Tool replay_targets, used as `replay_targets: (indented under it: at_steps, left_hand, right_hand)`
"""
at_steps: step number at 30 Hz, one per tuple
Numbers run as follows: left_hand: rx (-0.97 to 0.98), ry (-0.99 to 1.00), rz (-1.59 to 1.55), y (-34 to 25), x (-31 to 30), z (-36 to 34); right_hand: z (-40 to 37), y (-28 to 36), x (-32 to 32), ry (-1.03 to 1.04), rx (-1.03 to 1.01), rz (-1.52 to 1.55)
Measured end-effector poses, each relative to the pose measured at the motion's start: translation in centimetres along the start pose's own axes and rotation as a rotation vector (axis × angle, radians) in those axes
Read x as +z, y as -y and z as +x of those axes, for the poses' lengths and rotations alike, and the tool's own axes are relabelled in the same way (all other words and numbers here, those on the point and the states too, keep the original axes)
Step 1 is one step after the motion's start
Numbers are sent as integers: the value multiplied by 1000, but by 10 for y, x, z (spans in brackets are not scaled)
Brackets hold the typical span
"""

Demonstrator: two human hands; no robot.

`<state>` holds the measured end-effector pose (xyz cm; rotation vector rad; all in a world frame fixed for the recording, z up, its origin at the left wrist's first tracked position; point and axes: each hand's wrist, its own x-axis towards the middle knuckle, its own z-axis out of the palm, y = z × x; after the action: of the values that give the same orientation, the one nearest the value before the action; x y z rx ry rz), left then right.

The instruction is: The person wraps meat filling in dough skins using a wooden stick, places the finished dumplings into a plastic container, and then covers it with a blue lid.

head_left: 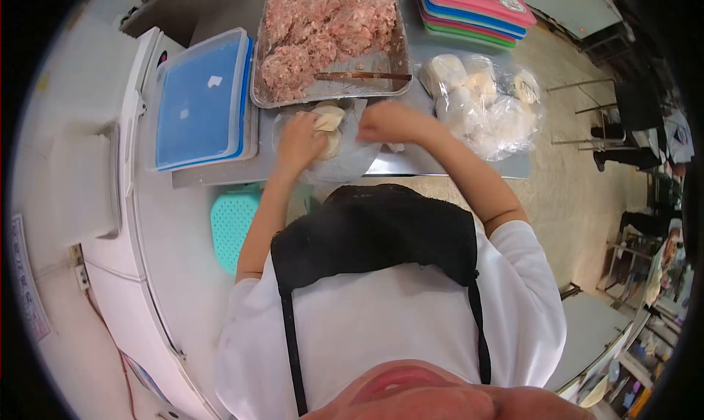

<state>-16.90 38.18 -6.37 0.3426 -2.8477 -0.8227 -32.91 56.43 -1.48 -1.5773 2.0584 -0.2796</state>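
My left hand (299,140) is closed on a small stack of pale dough wrappers (329,118) at the front of the metal table. Under and around the wrappers lies a thin clear plastic bag (337,169). To the right, my right hand (392,122) is curled, its fingertips together at the bag's raised edge. Just beyond both hands stands a metal tray (367,90) heaped with ground meat (330,24). A flat wooden stick (363,76) lies in its near right part.
Blue-lidded boxes (198,104) are at the left, beside a white fridge (110,266). A bag of wrapped pale dough stacks (488,104) sits at right, with coloured lids (477,9) behind. A turquoise basket (233,229) is below the table edge. People are at far right.
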Motion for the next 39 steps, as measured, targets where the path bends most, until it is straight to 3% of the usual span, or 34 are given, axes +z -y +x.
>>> replay_targets:
  at_steps: [2,4,5,11,15,17,20,23,24,27,32,35,38,39]
  left_hand:
    - [-82,-55,-120,-5,-11,-10]
    - [78,-162,-95,11,3,-30]
    - [158,-213,-80,21,12,-38]
    - [149,-262,-98,-10,32,-34]
    - [-28,-300,-255,-7,32,-38]
    - [-157,-398,-346,-4,22,-42]
    - [-111,-621,-253,-8,7,-37]
    - [124,-316,155,-22,0,-33]
    - [110,-303,125,-27,6,-33]
    - [56,-268,71,-35,19,-30]
    - [41,-266,17,-12,30,-22]
    - [-139,-181,-221,1,20,-18]
    - [-188,-100,-442,-8,-4,-20]
    - [-212,-157,-475,-2,-1,-21]
  right_hand:
    - [7,-15,47,-144,-182,-40]
    - [9,-22,69,-407,-348,-112]
    - [11,-30,72,-390,-336,-115]
    - [-13,-59,60,-317,-276,-165]
    - [-25,-65,46,-150,-206,-117]
    - [-29,-50,30,-201,-213,-38]
    - [-21,-40,9,-371,-306,30]
    - [-9,-39,-21,-432,-309,16]
    - [-6,-38,-27,-426,-289,-1]
    - [10,-30,-10,-72,-175,-140]
    - [48,-33,52,-226,-60,-82]
    - [37,-44,50,-265,-97,-35]
    - [5,-42,19,-228,-118,15]
    - [-2,-38,8,-195,-97,82]
